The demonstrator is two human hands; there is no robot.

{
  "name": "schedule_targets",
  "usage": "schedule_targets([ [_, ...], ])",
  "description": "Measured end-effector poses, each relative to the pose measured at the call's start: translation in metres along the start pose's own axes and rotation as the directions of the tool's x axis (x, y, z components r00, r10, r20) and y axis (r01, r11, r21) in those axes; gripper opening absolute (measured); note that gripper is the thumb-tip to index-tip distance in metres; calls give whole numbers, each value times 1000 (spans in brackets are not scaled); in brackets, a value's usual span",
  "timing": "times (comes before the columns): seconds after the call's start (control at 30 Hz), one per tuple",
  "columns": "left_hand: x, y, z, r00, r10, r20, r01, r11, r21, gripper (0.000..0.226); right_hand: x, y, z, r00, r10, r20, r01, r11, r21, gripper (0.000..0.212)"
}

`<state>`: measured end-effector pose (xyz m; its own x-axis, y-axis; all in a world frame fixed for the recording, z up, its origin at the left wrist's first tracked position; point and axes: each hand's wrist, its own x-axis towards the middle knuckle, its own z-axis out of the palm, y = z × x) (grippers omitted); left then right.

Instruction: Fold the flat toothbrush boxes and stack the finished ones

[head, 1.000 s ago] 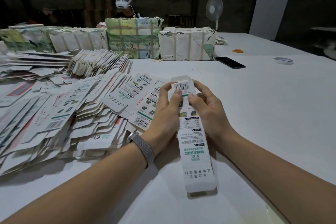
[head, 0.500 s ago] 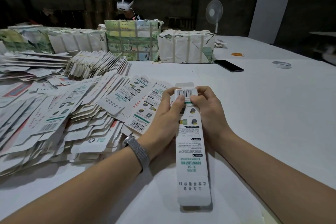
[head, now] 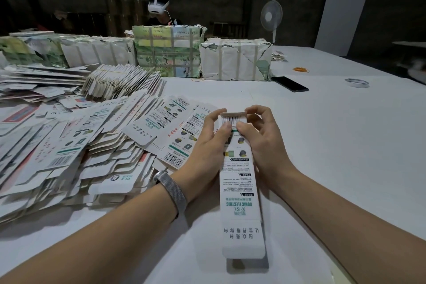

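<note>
Both hands sit together at the centre of the frame, clamped on the far end of one toothbrush box [head: 241, 191]. The left hand [head: 207, 143] wraps the box's left edge, thumb pressed on the barcode panel. The right hand [head: 260, 138] grips the right edge, thumb beside the left thumb, forefinger curled over the top flap [head: 232, 114], which is bent toward the camera. The box runs lengthwise from the hands down to the lower centre of the frame, printed face up; its near end flap hangs open above the white table [head: 334, 145] and casts a shadow there. A metal mesh wristband [head: 171, 189] is on the left wrist.

Just left of the hands, touching the left fingers' side, lies a fanned heap of flat boxes [head: 69, 152], spread across the left half of the frame, printed faces mostly up. Behind it, at the upper left, a leaning row of flat boxes [head: 122, 83] stands on edge.

Along the far table edge are taped paper-wrapped bundles: a green printed bundle [head: 167, 53] at upper centre, a white bundle [head: 235, 60] beside it on the right, and further bundles [head: 64, 50] to the left. Their contents cannot be seen.

At the upper right of the table lie a black phone [head: 290, 84], a roll of tape [head: 356, 82] and orange rubber bands [head: 300, 69], well apart from the hands. A standing fan [head: 271, 16] rises behind the white bundle. A second person wearing a white headset [head: 158, 7] sits behind the green bundle.
</note>
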<state>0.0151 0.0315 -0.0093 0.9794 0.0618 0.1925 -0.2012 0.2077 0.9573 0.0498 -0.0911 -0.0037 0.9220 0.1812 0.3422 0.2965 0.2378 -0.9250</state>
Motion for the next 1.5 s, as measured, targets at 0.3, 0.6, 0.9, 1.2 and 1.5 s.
schedule_targets([
  [0.3, -4, 8, 1, 999, -23, 26, 24, 998, -54, 16, 1, 1, 1, 1000, 10, -11, -10, 1000, -27, 17],
  [0.6, -6, 7, 5, 999, 19, 31, -20, 999, 39, 12, 3, -5, 2, 1000, 23, -15, -23, 1000, 9, 25],
  [0.9, -5, 3, 4, 998, 18, 60, -20, 999, 32, 12, 12, -5, 3, 992, 93, -90, -95, 995, -12, 28],
  [1.2, -6, 1, 4, 996, 26, 91, -33, 996, 84, 21, 10, -5, 1, 968, 251, -16, -249, 966, 73, 24],
  [1.5, -6, 3, 2, 996, 40, 81, -51, 990, 133, 20, 9, -7, 1, 968, 225, -114, -220, 974, 50, 24],
])
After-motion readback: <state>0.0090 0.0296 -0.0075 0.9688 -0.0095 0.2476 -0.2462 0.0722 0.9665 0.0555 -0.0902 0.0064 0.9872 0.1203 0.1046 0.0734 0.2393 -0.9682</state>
